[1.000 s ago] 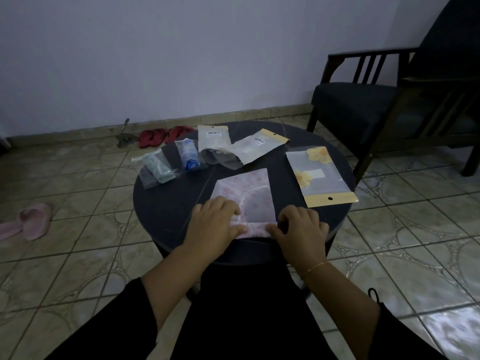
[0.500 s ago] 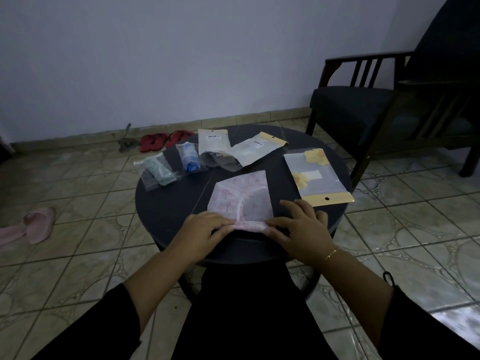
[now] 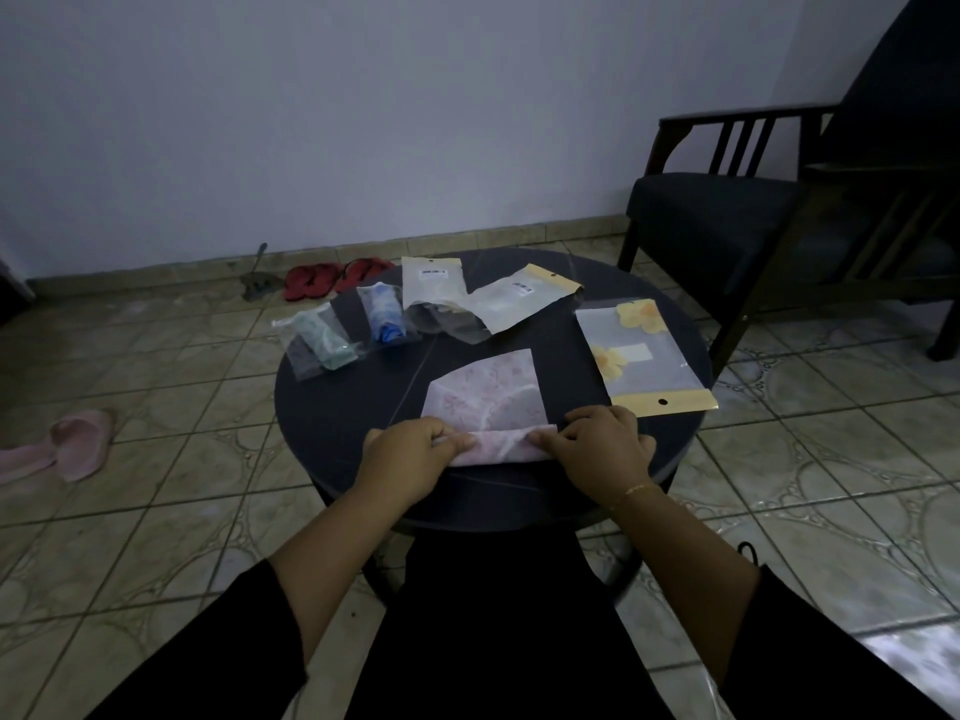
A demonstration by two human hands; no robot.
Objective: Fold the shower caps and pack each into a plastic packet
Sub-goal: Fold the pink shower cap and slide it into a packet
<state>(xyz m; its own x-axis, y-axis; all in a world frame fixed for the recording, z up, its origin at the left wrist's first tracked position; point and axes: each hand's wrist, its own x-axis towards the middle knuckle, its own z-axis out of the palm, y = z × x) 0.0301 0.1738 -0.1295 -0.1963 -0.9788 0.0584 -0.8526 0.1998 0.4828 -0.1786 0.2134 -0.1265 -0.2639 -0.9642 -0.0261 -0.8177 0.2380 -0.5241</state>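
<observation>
A pink slipper point(image 3: 78, 444) lay on the tiled floor point(image 3: 171, 407) well to the left of the left hand's fingers, and a pair of red sandals point(image 3: 332, 278) sat by the wall beyond them. On the round dark table point(image 3: 337, 407), up and left of those fingers, were a clear packet holding a green cap point(image 3: 322, 340) and, just beside it, a clear packet holding a blue cap point(image 3: 387, 317). The left hand point(image 3: 410, 454) gripped the left end of the rolled near edge of the pink shower cap point(image 3: 488, 397), its fingers curled over the roll and the thumb pinching against it. The cap lay flat on the table between and just beyond both sets of fingers, its near edge turned up into a narrow fold. Farther beyond were two pale packets point(image 3: 467, 298), overlapping. The right hand point(image 3: 602, 449) held the right end of the same fold, fingers curled and clamped on it; a thin bracelet point(image 3: 636, 491) showed at the wrist. Just beyond the right fingers, and apart from the cap, lay a flat packet with yellow flowers point(image 3: 644, 356). A dark armchair point(image 3: 779, 210) stood well to the right.
</observation>
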